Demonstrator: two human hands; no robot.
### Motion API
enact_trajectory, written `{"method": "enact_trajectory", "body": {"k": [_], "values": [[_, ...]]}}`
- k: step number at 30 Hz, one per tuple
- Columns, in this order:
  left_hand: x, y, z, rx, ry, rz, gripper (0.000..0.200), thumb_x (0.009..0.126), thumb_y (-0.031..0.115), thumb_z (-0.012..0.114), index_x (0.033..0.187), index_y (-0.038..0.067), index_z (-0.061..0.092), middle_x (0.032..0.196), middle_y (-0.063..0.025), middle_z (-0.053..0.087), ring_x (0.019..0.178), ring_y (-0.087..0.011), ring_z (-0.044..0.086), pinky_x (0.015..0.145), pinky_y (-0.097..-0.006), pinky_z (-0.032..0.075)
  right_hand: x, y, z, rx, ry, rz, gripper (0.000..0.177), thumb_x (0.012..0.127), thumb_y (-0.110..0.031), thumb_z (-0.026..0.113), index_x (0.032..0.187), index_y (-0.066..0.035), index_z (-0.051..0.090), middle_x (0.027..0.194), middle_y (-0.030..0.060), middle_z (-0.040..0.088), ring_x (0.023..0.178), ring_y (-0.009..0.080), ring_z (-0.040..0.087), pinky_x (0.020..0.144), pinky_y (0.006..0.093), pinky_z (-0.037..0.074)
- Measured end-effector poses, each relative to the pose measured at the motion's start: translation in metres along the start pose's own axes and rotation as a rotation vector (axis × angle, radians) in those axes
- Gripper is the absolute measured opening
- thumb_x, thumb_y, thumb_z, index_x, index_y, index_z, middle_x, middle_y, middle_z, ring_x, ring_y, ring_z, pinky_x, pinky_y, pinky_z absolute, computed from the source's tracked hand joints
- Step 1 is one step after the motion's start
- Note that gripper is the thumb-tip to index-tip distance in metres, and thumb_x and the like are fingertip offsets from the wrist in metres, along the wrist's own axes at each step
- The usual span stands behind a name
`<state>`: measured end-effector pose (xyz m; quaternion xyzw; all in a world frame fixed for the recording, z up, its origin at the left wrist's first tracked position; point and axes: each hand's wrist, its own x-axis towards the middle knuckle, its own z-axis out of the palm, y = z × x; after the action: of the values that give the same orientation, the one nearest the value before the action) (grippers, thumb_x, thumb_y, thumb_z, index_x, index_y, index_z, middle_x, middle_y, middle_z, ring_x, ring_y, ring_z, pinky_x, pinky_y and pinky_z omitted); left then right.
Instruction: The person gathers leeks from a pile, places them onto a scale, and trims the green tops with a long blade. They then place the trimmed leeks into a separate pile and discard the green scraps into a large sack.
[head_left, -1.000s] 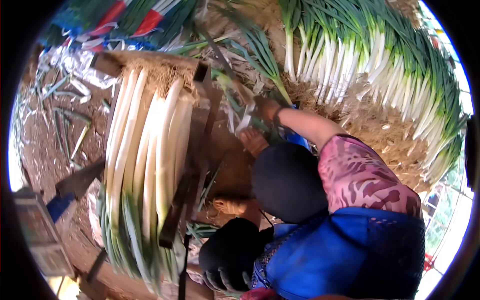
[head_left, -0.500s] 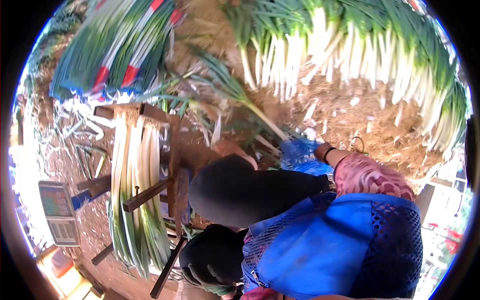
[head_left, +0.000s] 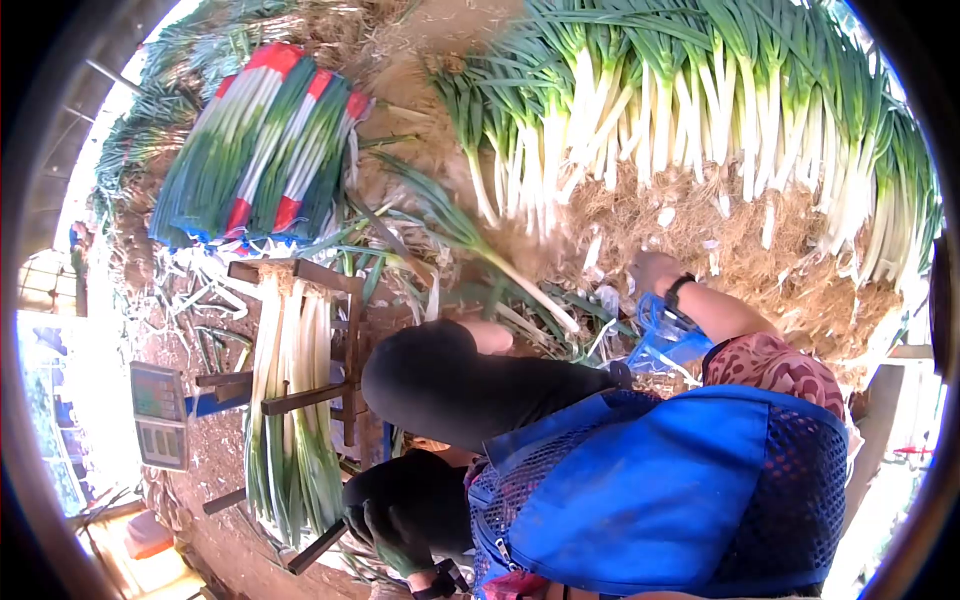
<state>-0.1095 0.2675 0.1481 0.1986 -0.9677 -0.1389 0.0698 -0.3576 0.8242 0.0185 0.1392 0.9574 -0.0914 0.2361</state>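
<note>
My right hand (head_left: 657, 272), bare with a dark band at the wrist, is beside the leek roots at upper right. Its fingers look curled round the top of a thin blue plastic bag (head_left: 672, 345), which hangs just below the palm. My left hand (head_left: 388, 535), in a dark glove, lies over my lower knee with its fingers spread and nothing visible in them. Loose leeks (head_left: 530, 285) lie left of the bag. A bundle of leeks (head_left: 290, 400) rests in a metal frame (head_left: 350, 375) in front of my knees.
Many leeks (head_left: 660, 110) are piled along the upper right, roots towards me. Leek bundles with red and white wrapping (head_left: 265, 150) lie at upper left. A scale display (head_left: 160, 415) stands at the left. The frame's bars stick out near my knees.
My right hand has moved up a little, and the blue bag has shifted right with it. My left hand has stayed at my knee. The whole view has shifted slightly.
</note>
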Motion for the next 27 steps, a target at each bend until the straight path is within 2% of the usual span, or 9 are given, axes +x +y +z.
{"method": "enact_trajectory", "body": {"k": [3,7,8,9,11,16,18,20,27], "values": [[-0.008,0.004,-0.003,0.013,-0.015,0.022,0.051,0.095,0.033,0.058,0.131,-0.001,0.053,0.143,-0.0284,0.042,0.136,-0.0462,0.034,0.111,-0.0541,0.029,0.048,-0.062,-0.044,0.201,0.229,-0.097,0.038,0.098,-0.04,0.048,0.106,-0.005,0.062,0.09,0.018,0.068,0.082,0.0331,0.067,0.076,0.0457,0.053],[-0.027,0.014,-0.002,-0.086,0.04,-0.011,0.047,0.092,0.028,0.06,0.128,-0.001,0.055,0.141,-0.0277,0.044,0.134,-0.0459,0.037,0.111,-0.0539,0.031,0.257,-0.02,-0.015,-0.218,1.263,-0.19,0.054,0.101,-0.048,0.04,0.127,-0.003,0.056,0.103,0.0211,0.068,0.091,0.0344,0.065,0.085,0.0408,0.052],[-0.03,0.021,-0.007,-0.115,0.061,-0.059,0.046,0.091,0.026,0.062,0.128,-0.001,0.056,0.14,-0.0273,0.045,0.134,-0.0457,0.038,0.111,-0.0537,0.031,0.29,-0.005,-0.024,0.377,0.513,-0.024,0.054,0.1,-0.047,0.041,0.123,-0.001,0.059,0.112,0.0225,0.066,0.097,0.0369,0.064,0.089,0.0419,0.049],[-0.033,0.033,-0.017,-0.061,0.087,-0.06,0.044,0.09,0.023,0.063,0.127,0.0,0.056,0.139,-0.0264,0.046,0.133,-0.0453,0.039,0.111,-0.0532,0.032,0.276,-0.026,-0.064,-0.018,0.47,-0.077,0.055,0.1,-0.048,0.041,0.119,0.0,0.06,0.119,0.0237,0.064,0.104,0.0371,0.063,0.093,0.0444,0.046],[-0.038,0.046,-0.028,-0.035,0.114,-0.096,0.042,0.088,0.019,0.064,0.125,0.001,0.057,0.138,-0.0248,0.048,0.131,-0.0445,0.041,0.11,-0.0522,0.034,0.272,-0.048,-0.088,0.297,0.548,0.189,0.065,0.09,-0.055,0.055,0.118,0.003,0.06,0.123,0.0263,0.061,0.115,0.0394,0.059,0.099,0.0445,0.046],[-0.064,0.039,-0.013,-0.068,0.171,-0.163,0.039,0.086,0.017,0.065,0.122,0.003,0.06,0.137,-0.0225,0.05,0.131,-0.0431,0.043,0.109,-0.0513,0.035,0.241,-0.073,-0.125,0.266,0.367,0.226,0.059,0.079,-0.043,0.067,0.111,0.006,0.066,0.122,0.0269,0.063,0.118,0.0354,0.059,0.102,0.0407,0.045],[-0.06,0.041,-0.012,-0.037,0.195,-0.154,0.037,0.086,0.016,0.065,0.121,0.005,0.061,0.136,-0.0216,0.051,0.13,-0.0426,0.044,0.108,-0.0504,0.037,0.243,-0.068,-0.132,0.35,0.302,0.154,0.057,0.079,-0.042,0.069,0.11,0.006,0.068,0.117,0.0247,0.066,0.112,0.0336,0.062,0.098,0.039,0.046],[-0.055,0.039,-0.015,-0.044,0.211,-0.152,0.036,0.086,0.016,0.065,0.12,0.005,0.062,0.133,-0.0207,0.053,0.127,-0.042,0.047,0.107,-0.0495,0.038,0.337,-0.027,-0.113,0.839,0.098,0.418,0.032,0.078,-0.037,0.07,0.076,-0.005,0.065,0.071,0.0105,0.06,0.055,0.0279,0.054,0.055,0.0446,0.048],[-0.032,0.021,-0.027,-0.255,0.262,-0.243,0.03,0.087,0.011,0.063,0.116,0.003,0.064,0.119,-0.0181,0.062,0.117,-0.0362,0.055,0.102,-0.0446,0.043,0.282,-0.042,-0.116,1.562,-0.264,0.094,0.023,0.082,-0.029,0.071,0.082,-0.011,0.058,0.065,0.0002,0.056,0.049,0.0128,0.052,0.046,0.0224,0.048]]}}
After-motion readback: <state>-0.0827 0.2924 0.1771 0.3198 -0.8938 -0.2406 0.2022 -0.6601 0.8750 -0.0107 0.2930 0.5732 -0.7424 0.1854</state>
